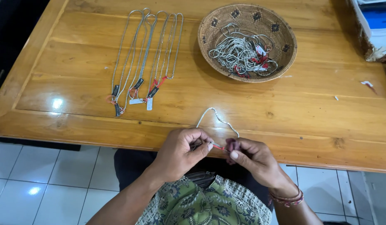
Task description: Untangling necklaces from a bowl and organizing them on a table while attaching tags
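On my wooden table [309,121] a row of silver chains [145,58] lies stretched out side by side, each with small tags and red thread at the near end. To their right sits a round woven basket [209,37] holding a tangled heap of chains [243,54]. Below the table edge I see pale floor tiles [43,183].
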